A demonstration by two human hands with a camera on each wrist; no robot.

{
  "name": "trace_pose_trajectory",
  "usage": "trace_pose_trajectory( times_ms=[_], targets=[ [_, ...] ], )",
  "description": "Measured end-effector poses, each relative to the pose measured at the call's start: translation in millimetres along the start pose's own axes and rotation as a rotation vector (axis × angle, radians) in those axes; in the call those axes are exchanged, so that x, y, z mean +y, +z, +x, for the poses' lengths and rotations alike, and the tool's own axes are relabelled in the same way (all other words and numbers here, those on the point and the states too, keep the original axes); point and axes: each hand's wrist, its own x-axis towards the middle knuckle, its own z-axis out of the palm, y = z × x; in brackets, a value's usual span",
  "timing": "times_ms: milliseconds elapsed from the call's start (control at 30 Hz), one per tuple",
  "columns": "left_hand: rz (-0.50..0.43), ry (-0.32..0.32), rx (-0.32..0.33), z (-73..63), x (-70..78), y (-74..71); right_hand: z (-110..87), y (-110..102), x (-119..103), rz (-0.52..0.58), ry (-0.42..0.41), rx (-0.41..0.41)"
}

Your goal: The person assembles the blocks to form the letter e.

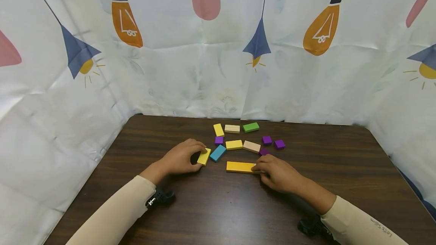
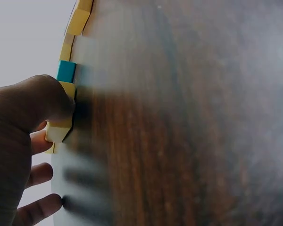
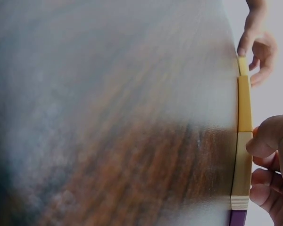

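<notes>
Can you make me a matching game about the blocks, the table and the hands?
Things
1. Green rectangular block
2. Blue rectangular block
3. Left hand
4. Dark brown wood-grain table

Places and states
A. Under all the blocks
B. Pinching a yellow rectangular block
C. Right end of the farthest row
D. Just right of the pinched block

Pairs: 1-C, 2-D, 3-B, 4-A
</notes>
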Motion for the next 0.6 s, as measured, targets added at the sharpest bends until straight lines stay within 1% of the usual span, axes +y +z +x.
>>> trace_pose_trajectory(
  times_ms=[167,367,600],
  targets=[
    [0.004,0.021,-0.008,-0.8,1.4,1.6,-0.5,0.2,0.3,0.004,0.002,-0.002],
    [0.007,0.030,-0.007,-2.2,2.1,1.5,-0.9,-0.1,0.3,0.005,-0.009,0.005],
    [0.009,0.043,0.006,-8.1,4.6,-0.1,-0.6,-0.4,0.1,0.015,-0.013,0.012]
  ],
)
